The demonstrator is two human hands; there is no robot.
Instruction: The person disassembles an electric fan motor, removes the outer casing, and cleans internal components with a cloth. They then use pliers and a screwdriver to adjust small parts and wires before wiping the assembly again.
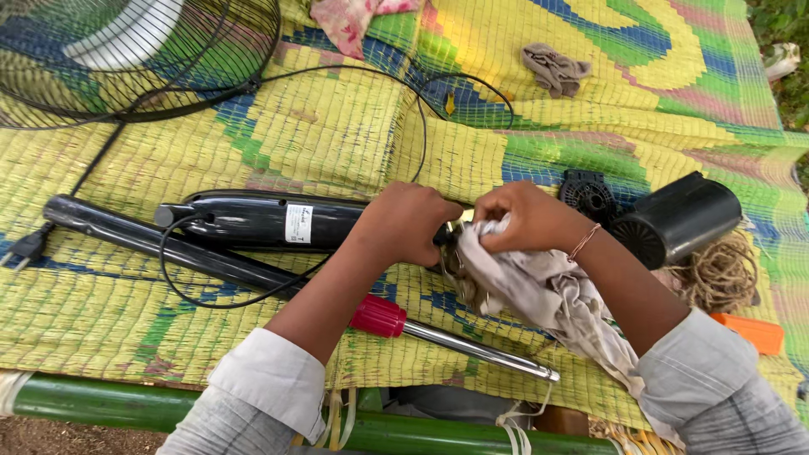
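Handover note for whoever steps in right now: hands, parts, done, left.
Left hand: gripping the end of the black fan neck housing on the woven mat.
Right hand: pressing a dirty white rag against that same end.
Nearby: black pole with red collar and chrome tube in front; wire fan guard top left; black motor cover and rope coil right.
Done: fan is apart.
Left: wiping appears under way; nothing reassembled.
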